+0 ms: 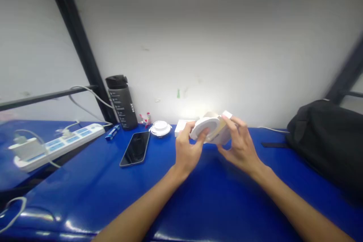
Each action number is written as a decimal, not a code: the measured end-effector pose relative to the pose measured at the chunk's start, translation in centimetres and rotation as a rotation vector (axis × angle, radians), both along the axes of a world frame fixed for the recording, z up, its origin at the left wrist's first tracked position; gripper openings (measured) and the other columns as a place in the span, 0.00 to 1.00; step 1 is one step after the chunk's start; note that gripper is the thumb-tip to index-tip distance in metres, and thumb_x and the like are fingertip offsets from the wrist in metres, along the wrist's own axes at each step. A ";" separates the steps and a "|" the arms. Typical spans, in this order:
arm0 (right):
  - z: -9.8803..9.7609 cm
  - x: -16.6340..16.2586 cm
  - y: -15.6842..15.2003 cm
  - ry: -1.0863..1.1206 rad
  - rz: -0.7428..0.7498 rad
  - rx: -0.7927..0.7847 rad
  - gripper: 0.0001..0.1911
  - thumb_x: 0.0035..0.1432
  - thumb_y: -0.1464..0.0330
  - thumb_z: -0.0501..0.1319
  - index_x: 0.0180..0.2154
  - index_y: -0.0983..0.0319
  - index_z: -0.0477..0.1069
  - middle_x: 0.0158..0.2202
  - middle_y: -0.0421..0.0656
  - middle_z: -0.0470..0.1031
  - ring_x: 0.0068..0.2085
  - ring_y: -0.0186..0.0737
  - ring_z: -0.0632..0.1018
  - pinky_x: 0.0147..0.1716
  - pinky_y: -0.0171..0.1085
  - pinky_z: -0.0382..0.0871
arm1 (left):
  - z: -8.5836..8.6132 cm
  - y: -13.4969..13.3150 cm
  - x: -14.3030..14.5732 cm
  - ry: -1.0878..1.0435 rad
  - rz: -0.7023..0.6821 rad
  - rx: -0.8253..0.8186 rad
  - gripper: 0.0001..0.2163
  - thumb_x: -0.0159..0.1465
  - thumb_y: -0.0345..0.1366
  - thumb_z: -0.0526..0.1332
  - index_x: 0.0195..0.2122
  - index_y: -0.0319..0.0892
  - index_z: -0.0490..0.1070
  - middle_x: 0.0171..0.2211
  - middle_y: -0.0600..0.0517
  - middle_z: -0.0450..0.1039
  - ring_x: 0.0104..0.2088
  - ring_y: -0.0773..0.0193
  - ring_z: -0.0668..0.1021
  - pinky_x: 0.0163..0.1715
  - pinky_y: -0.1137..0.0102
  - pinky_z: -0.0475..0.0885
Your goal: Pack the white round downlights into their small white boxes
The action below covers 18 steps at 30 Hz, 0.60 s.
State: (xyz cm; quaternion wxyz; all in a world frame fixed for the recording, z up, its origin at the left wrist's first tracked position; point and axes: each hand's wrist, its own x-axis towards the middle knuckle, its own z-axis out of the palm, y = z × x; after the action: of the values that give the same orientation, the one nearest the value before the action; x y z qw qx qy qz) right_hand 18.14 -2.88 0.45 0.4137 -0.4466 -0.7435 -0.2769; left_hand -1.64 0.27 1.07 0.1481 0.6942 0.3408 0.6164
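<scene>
Above the far middle of the blue table, my left hand grips a round white downlight by its rim, thumb on the near face. Beside it, my right hand is closed around a small white cardboard box, fingers on top and thumb underneath. The downlight is tilted against the mouth of the box; how much of it is inside I cannot tell. Behind my left hand stands another white box, partly covered by the fingers. A second round white downlight lies to the left on the table.
A phone, a dark water bottle, a blue battery pack and a red wrapper lie or stand at the left. Farther left is a white power strip with cables. A black bag sits at the right.
</scene>
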 end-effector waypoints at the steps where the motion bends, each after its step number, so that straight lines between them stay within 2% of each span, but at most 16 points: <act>1: 0.0 0.1 0.0 0.002 -0.006 0.013 0.53 0.57 0.73 0.66 0.76 0.54 0.42 0.62 0.56 0.63 0.62 0.60 0.71 0.58 0.59 0.76 | -0.1 0.1 0.0 0.057 -0.006 0.013 0.10 0.70 0.45 0.66 0.45 0.45 0.75 0.38 0.53 0.79 0.37 0.61 0.78 0.40 0.67 0.70; 4: -0.1 0.2 0.1 -0.017 0.005 0.008 0.52 0.58 0.73 0.66 0.76 0.53 0.44 0.61 0.55 0.63 0.61 0.60 0.71 0.58 0.59 0.76 | -0.4 0.3 -0.1 0.221 -0.007 0.067 0.10 0.72 0.45 0.63 0.46 0.45 0.76 0.42 0.49 0.79 0.43 0.56 0.78 0.45 0.62 0.70; 7: -0.3 0.0 0.0 -0.009 0.026 -0.030 0.51 0.58 0.71 0.66 0.76 0.52 0.44 0.61 0.54 0.63 0.61 0.60 0.72 0.58 0.60 0.76 | -0.2 0.4 -0.3 0.312 0.005 0.066 0.16 0.75 0.48 0.57 0.54 0.45 0.74 0.45 0.47 0.77 0.47 0.53 0.78 0.49 0.59 0.69; 9: -0.5 -0.3 0.0 0.029 0.037 -0.046 0.51 0.57 0.69 0.67 0.75 0.52 0.45 0.62 0.54 0.63 0.61 0.61 0.72 0.57 0.61 0.76 | 0.6 0.5 -0.8 0.319 -0.008 0.058 0.19 0.76 0.49 0.54 0.61 0.44 0.68 0.46 0.46 0.76 0.47 0.54 0.78 0.50 0.59 0.69; 11: -0.6 -0.6 -0.1 0.085 0.036 -0.065 0.53 0.55 0.67 0.69 0.75 0.54 0.45 0.62 0.55 0.61 0.61 0.62 0.71 0.57 0.62 0.76 | 1.9 1.0 -2.1 0.303 -0.013 0.048 0.20 0.77 0.48 0.51 0.63 0.43 0.65 0.45 0.47 0.76 0.46 0.55 0.78 0.51 0.60 0.69; 13: -0.8 -0.9 -0.1 0.149 0.025 -0.089 0.53 0.54 0.64 0.70 0.75 0.55 0.46 0.63 0.56 0.60 0.62 0.63 0.70 0.57 0.63 0.76 | 3.0 1.8 -4.8 0.307 0.041 -0.009 0.17 0.77 0.45 0.48 0.60 0.44 0.67 0.45 0.47 0.77 0.45 0.56 0.78 0.51 0.59 0.70; 15: -0.9 -1.0 -0.1 0.215 0.005 -0.119 0.54 0.53 0.62 0.71 0.74 0.57 0.47 0.63 0.57 0.59 0.63 0.63 0.69 0.57 0.63 0.76 | 3.1 2.5 -9.1 0.379 0.179 -0.109 0.15 0.75 0.44 0.53 0.57 0.45 0.68 0.43 0.47 0.78 0.46 0.53 0.78 0.54 0.56 0.69; 16: -1.0 -1.0 -0.1 0.245 -0.003 -0.132 0.55 0.52 0.61 0.72 0.74 0.58 0.48 0.63 0.57 0.59 0.63 0.64 0.69 0.58 0.64 0.75 | 2.7 2.8 -11.6 0.417 0.285 -0.187 0.15 0.71 0.43 0.58 0.57 0.46 0.68 0.47 0.47 0.78 0.51 0.50 0.77 0.58 0.54 0.68; 18: -1.1 -1.1 0.0 0.287 -0.011 -0.151 0.56 0.50 0.60 0.73 0.74 0.59 0.48 0.63 0.58 0.58 0.64 0.65 0.68 0.58 0.64 0.74 | 1.0 3.1 -17.1 0.385 0.518 -0.393 0.23 0.63 0.44 0.66 0.58 0.46 0.66 0.58 0.44 0.75 0.62 0.44 0.72 0.64 0.48 0.63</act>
State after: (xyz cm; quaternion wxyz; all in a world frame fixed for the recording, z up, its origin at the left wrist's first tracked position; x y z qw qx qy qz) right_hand 17.07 -2.92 -0.62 0.4793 -0.5156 -0.6930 -0.1558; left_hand -18.71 3.32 2.06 0.0510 0.6466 0.6383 0.4146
